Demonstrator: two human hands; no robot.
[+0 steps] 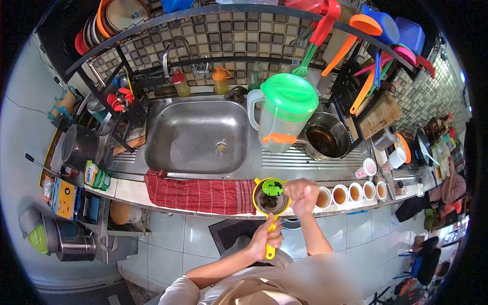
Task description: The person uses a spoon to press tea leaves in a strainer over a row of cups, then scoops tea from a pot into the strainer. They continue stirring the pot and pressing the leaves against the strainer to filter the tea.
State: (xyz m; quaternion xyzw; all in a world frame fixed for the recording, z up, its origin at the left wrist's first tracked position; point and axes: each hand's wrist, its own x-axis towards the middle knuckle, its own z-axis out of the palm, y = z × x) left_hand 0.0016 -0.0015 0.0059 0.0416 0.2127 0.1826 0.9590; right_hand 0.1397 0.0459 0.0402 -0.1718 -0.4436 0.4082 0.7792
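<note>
Head view, with 12 o'clock at the sink wall and 6 at your body. The strainer [278, 207] is at the counter's [126, 190] near edge, its long axis running 12 to 6, bowl at 12 and handle at 6. Your left hand [267, 236] is on that handle, fingers wrapped round it. Your right hand [301, 194] is the nearer to the bowl, which lies just beside it at 8 to 9 o'clock. Its fingers are curled and appear closed on the scoop [272, 188]; the contact itself is largely hidden. The scoop's head lies at 9 o'clock from the knuckles, over the bowl. Dark residue [268, 203] shows inside the bowl.

Edges: the handle projects past the counter, over the floor [165, 231]. A cloth [203, 196] borders the bowl at 9 o'clock. Filled cups [339, 194] stand in a row at 3 from your right hand, the first close by. Above, the jug [287, 114] restricts 12 and the pot [333, 122] 1 to 2. Your widest room is towards 10 to 11, over the sink [190, 137].
</note>
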